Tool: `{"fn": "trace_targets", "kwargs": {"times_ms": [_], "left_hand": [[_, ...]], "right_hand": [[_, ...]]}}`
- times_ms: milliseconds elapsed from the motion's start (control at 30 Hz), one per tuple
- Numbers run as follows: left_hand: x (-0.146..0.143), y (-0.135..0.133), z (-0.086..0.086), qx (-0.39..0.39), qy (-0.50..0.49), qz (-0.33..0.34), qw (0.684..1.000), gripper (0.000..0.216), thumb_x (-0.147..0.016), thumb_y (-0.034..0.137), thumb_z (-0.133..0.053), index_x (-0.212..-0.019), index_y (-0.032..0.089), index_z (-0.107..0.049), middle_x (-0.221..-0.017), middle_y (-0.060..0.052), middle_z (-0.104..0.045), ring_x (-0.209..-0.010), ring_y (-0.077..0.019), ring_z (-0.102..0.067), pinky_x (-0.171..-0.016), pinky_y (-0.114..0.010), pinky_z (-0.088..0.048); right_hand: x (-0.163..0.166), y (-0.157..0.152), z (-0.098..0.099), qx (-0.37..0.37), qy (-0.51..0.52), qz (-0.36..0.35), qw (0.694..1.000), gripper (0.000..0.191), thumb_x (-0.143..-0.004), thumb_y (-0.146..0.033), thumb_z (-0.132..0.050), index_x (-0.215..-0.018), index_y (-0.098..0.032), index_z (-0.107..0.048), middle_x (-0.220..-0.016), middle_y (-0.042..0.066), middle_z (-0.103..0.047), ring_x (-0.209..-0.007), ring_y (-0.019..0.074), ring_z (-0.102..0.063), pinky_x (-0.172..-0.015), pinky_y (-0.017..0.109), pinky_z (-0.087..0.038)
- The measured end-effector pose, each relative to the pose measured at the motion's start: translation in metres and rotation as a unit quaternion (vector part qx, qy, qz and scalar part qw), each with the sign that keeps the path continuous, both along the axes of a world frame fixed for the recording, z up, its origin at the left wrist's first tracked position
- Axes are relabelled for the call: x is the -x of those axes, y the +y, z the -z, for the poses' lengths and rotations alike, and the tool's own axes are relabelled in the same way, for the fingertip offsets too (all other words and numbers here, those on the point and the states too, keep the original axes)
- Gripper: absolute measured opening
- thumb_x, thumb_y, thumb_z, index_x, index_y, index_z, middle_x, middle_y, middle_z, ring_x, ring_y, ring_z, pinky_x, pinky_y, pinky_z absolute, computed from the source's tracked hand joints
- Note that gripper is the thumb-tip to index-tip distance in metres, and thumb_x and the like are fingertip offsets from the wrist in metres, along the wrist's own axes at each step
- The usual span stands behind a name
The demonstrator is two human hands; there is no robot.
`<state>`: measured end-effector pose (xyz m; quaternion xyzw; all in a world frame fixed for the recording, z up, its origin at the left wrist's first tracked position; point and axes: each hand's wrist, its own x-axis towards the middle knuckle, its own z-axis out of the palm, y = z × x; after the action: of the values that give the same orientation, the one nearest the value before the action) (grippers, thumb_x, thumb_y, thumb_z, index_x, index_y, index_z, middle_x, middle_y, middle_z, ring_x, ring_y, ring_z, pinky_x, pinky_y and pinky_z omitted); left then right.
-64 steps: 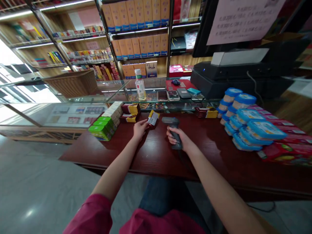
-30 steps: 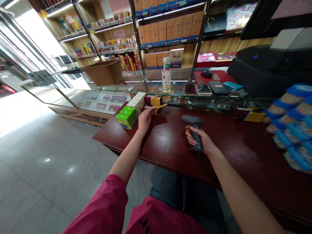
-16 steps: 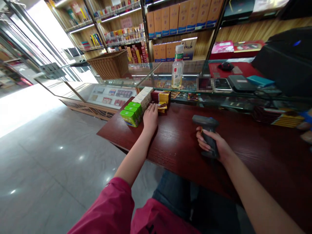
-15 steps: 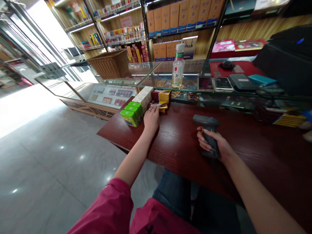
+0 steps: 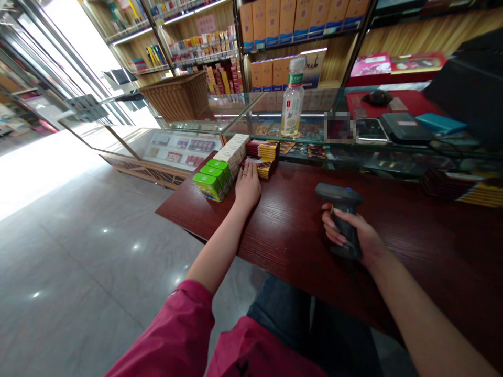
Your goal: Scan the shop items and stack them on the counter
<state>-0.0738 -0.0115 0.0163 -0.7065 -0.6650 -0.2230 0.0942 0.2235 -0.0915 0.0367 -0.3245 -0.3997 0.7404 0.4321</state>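
On the near left part of the dark red-brown wooden counter [image 5: 283,225], the left hand [image 5: 248,186] reaches over the nearer stack of flat dark red and yellow packets [image 5: 267,168], its fingers laid close together on the top packet; whether they pinch it, I cannot tell. Just beyond stands a farther stack of similar packets [image 5: 265,149], touching or nearly so. Just left of both runs a row of pale patterned boxes [image 5: 232,152], with bright green boxes [image 5: 212,180] at its near end. Farther right, above the counter, the right hand [image 5: 363,235] is wrapped around the handle of a dark grey pistol-shaped scanner [image 5: 340,195], its head pointing left. At the far right of the counter lies another group of dark red and yellow packets [image 5: 463,188]. Behind the counter, a clear plastic bottle with a green neck label [image 5: 293,99] stands upright on a glass-topped showcase [image 5: 314,99], and farther left sits a brown woven basket [image 5: 176,97].
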Motion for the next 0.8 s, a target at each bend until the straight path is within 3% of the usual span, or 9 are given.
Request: {"fn": "trace_targets", "kwargs": {"times_ms": [167,333,467,567,667,800], "left_hand": [[-0.004,-0.004,-0.004,-0.008,-0.009,0.021,1.0,0.066,-0.093,0.013,-0.044,-0.157,0.001,-0.035,-0.165,-0.024,-0.034,-0.158,-0.0302,-0.027,-0.13,-0.048,-0.021],[-0.046,-0.011,-0.008,-0.018,0.019,0.184,0.983,0.062,-0.098,0.016,-0.039,-0.159,0.007,-0.034,-0.167,-0.018,-0.033,-0.159,-0.0252,-0.024,-0.131,-0.046,-0.02],[-0.123,-0.004,-0.008,-0.022,0.043,0.33,0.943,0.059,-0.1,0.016,-0.039,-0.158,0.01,-0.037,-0.166,-0.016,-0.036,-0.158,-0.0231,-0.027,-0.131,-0.044,-0.025],[-0.196,0.009,-0.013,-0.032,0.045,0.413,0.909,0.058,-0.098,0.014,-0.04,-0.157,0.01,-0.04,-0.165,-0.016,-0.038,-0.157,-0.0216,-0.03,-0.131,-0.041,-0.026],[-0.269,0.025,-0.021,-0.031,0.034,0.453,0.89,0.056,-0.099,0.014,-0.043,-0.155,0.008,-0.042,-0.163,-0.017,-0.042,-0.155,-0.0217,-0.034,-0.129,-0.037,-0.029],[-0.346,0.047,-0.028,-0.001,0.02,0.446,0.895,0.054,-0.099,0.011,-0.046,-0.153,0.004,-0.044,-0.162,-0.019,-0.042,-0.153,-0.0245,-0.038,-0.127,-0.037,-0.033]], "right_hand": [[0.001,0.0,0.002,-0.001,0.016,0.013,1.0,0.02,-0.081,-0.034,-0.073,-0.096,-0.022,-0.068,-0.064,-0.003,-0.052,-0.037,0.0073,-0.036,-0.033,0.024,-0.023],[-0.011,0.002,0.004,-0.027,0.024,0.123,0.992,0.026,-0.077,-0.033,-0.078,-0.095,-0.022,-0.063,-0.06,-0.006,-0.052,-0.037,0.0076,-0.041,-0.033,0.022,-0.031],[-0.052,0.002,0.006,-0.039,0.014,0.273,0.961,0.033,-0.074,-0.036,-0.082,-0.094,-0.024,-0.057,-0.059,-0.008,-0.053,-0.037,0.0073,-0.045,-0.034,0.02,-0.036],[-0.096,-0.004,0.007,-0.059,-0.012,0.344,0.937,0.036,-0.072,-0.036,-0.083,-0.093,-0.025,-0.056,-0.057,-0.008,-0.054,-0.038,0.0079,-0.047,-0.034,0.019,-0.037],[-0.138,-0.01,0.009,-0.085,-0.026,0.393,0.915,0.037,-0.071,-0.037,-0.084,-0.092,-0.024,-0.057,-0.055,-0.008,-0.055,-0.037,0.0086,-0.047,-0.034,0.02,-0.038],[-0.166,-0.012,0.014,-0.084,0.034,0.427,0.9,0.038,-0.07,-0.041,-0.083,-0.09,-0.024,-0.055,-0.052,-0.009,-0.052,-0.035,0.0075,-0.044,-0.033,0.019,-0.036]]}}
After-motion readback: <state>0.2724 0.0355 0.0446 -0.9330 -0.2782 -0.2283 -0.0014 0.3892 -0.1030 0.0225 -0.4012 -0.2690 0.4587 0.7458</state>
